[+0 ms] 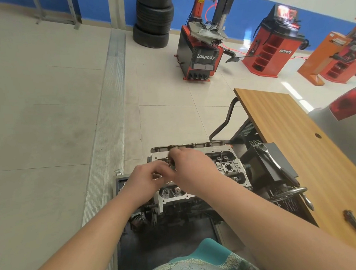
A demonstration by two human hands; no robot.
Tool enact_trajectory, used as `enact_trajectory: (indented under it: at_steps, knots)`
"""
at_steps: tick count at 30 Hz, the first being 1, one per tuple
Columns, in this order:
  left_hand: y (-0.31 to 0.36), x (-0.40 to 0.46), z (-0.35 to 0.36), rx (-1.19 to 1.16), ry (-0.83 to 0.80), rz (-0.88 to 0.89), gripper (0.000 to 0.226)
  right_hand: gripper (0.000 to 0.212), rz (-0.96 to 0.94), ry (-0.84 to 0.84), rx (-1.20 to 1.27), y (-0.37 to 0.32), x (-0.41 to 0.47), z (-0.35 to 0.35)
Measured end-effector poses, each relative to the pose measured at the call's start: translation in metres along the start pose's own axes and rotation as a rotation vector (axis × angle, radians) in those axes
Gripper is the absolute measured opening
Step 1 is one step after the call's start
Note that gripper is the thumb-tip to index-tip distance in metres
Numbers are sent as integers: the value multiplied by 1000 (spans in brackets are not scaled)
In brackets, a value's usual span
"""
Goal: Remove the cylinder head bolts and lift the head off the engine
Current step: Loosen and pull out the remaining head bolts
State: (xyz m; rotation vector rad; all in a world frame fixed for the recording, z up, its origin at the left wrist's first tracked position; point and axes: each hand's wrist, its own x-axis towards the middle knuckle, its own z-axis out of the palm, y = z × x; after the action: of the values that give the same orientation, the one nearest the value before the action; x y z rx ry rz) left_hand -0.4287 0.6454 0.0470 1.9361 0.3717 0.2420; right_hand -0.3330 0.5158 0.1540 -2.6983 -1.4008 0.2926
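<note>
The grey metal cylinder head (pixel 228 165) sits on top of the engine block (pixel 175 211), on a dark stand low in the middle of the view. Both my hands are over its left half. My right hand (pixel 191 167) has its fingers curled, pinching a small dark bolt (pixel 171 164) near the head's far edge. My left hand (pixel 146 181) is beside it with curled fingertips meeting the right hand. What the left fingers hold is hidden. Valve springs show on the uncovered right part of the head and under my wrists.
A ratchet wrench (pixel 269 157) lies on a black box right of the engine. A wooden table (pixel 294 134) runs along the right, with a dark tool (pixel 355 223) on it. Tyre machines (pixel 202 53) and stacked tyres (pixel 154 20) stand far off on the tiled floor.
</note>
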Motion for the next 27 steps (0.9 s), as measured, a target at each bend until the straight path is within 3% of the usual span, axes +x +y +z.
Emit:
enact_trajectory:
  at_steps: [4, 7, 9, 12, 14, 17, 19, 22, 25, 27]
  knots:
    - [-2, -5, 1, -60, -47, -22, 45, 8, -129, -72, -14, 4, -1, -2]
    - [-2, -4, -1, 5, -15, -15, 52, 33, -285, -38, 23, 7, -7, -1]
    - [-2, 0, 0, 19, 11, 2, 48, 36, -154, 12, 70, 2, -6, 0]
    - [-4, 3, 2, -48, 36, 11, 35, 22, -9, -56, -64, 2, 2, 3]
    - [-6, 0, 2, -85, -38, 1, 40, 10, -112, -98, -98, 5, -1, 1]
    - [-10, 0, 2, -8, -64, -52, 31, 36, -311, -118, 19, 10, -6, -5]
    - [-11, 2, 3, 5, 10, -52, 24, 29, -209, -89, 138, 6, -6, -5]
    - [-10, 4, 6, -16, 81, -38, 21, 38, 21, -81, -20, 5, 4, -2]
    - [-9, -1, 4, -70, -16, -77, 34, 16, -101, -58, -16, 7, 0, -2]
    - [-7, -3, 3, -42, -66, -68, 42, 32, -174, -64, 75, 11, -4, -5]
